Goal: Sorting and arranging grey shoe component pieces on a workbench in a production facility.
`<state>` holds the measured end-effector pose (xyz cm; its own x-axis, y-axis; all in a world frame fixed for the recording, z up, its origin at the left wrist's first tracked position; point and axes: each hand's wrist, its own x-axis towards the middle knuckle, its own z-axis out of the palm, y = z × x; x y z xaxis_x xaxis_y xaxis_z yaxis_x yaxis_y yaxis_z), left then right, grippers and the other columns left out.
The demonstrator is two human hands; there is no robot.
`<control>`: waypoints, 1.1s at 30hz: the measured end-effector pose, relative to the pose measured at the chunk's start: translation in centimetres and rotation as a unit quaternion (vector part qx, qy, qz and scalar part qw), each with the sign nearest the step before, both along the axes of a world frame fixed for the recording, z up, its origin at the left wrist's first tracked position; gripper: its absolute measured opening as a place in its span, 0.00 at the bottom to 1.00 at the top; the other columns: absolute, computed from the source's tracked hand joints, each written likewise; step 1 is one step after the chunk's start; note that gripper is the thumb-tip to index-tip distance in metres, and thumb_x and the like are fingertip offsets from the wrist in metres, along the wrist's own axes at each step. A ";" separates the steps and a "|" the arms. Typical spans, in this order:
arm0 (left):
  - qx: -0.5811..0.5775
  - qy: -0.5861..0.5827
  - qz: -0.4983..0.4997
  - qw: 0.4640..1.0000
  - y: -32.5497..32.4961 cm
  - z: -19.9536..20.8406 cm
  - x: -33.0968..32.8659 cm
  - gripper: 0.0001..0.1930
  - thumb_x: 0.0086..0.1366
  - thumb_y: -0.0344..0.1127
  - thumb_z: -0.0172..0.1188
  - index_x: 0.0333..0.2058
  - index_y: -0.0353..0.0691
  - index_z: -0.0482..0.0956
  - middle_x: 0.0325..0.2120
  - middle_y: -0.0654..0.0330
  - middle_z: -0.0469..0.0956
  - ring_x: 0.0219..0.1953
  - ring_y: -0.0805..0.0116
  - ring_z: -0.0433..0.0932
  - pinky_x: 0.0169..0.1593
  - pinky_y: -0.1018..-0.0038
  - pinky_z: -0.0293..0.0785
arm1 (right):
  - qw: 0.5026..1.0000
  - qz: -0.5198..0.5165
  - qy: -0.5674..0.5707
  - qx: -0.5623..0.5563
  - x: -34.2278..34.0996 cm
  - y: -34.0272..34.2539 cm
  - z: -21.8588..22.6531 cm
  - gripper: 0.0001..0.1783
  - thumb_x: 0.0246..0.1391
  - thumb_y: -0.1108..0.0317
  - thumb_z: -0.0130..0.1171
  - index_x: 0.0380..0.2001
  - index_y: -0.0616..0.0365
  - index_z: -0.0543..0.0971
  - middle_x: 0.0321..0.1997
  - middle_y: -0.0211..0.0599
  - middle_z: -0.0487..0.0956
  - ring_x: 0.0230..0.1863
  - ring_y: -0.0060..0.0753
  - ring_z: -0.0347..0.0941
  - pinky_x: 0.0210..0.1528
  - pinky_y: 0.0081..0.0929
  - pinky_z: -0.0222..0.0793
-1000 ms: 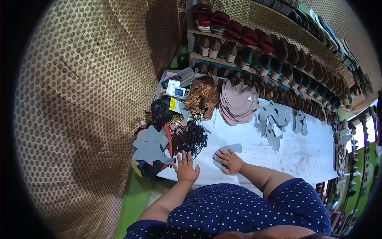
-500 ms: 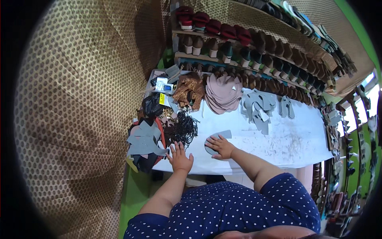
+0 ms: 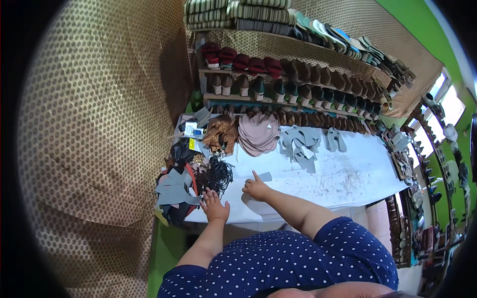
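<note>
My left hand [image 3: 215,208] rests on the white tabletop, open with its fingers spread, just below a tangle of thin black straps [image 3: 217,174] and beside a heap of grey cut pieces [image 3: 177,188]. My right hand [image 3: 256,189] is over a flat grey shoe-shaped piece [image 3: 267,177]. Its index finger points away while the other fingers curl in at the piece's left side. Most of that piece is hidden under the hand; only its far end shows.
Behind lie leopard-print pieces [image 3: 220,134], a stack of pinkish round-edged pieces [image 3: 258,133] and grey cut-outs [image 3: 300,144]. A black bag [image 3: 182,150] sits at left. Shelves of shoes and heels [image 3: 293,93] stand behind the white table [image 3: 318,186], with more racks at right.
The view has tilted up, showing more upper shelf. My right hand has gone from lying flat with fingers spread on the grey piece to curled fingers with one pointing. My left hand stays spread.
</note>
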<state>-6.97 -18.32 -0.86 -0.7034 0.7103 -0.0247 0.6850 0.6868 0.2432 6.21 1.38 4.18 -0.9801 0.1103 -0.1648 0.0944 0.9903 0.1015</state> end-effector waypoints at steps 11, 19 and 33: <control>0.022 0.019 0.017 0.999 0.3 -0.6 0.5 0.49 0.60 0.51 0.60 0.75 0.52 0.45 0.77 0.52 0.37 0.77 0.46 0.36 0.73 0.40 0.36 | 0.911 -0.194 0.324 -0.167 13.5 11.5 6.2 0.08 0.56 0.69 0.56 0.37 0.53 0.82 0.45 0.43 0.83 0.49 0.51 0.78 0.60 0.62 0.63; -0.011 0.081 0.047 0.996 2.6 1.8 3.5 0.44 0.63 0.49 0.57 0.74 0.49 0.49 0.77 0.55 0.39 0.78 0.54 0.36 0.72 0.39 0.31 | 0.838 -0.347 0.366 -0.210 34.2 20.2 12.6 0.12 0.52 0.66 0.62 0.40 0.56 0.83 0.38 0.46 0.83 0.42 0.50 0.80 0.46 0.40 0.75; -0.055 -0.169 0.044 0.983 28.1 4.3 18.1 0.55 0.58 0.56 0.65 0.75 0.46 0.41 0.76 0.47 0.32 0.77 0.42 0.28 0.72 0.37 0.27 | 0.829 -0.431 0.264 -0.240 47.1 35.0 12.2 0.14 0.57 0.72 0.57 0.45 0.54 0.83 0.42 0.46 0.84 0.44 0.50 0.80 0.49 0.38 0.74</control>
<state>11.11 9.76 3.40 -0.7000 0.6277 -0.3405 0.5154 0.7742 0.3675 53.32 36.42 16.35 -0.5212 0.8527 0.0354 0.6930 0.4471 -0.5655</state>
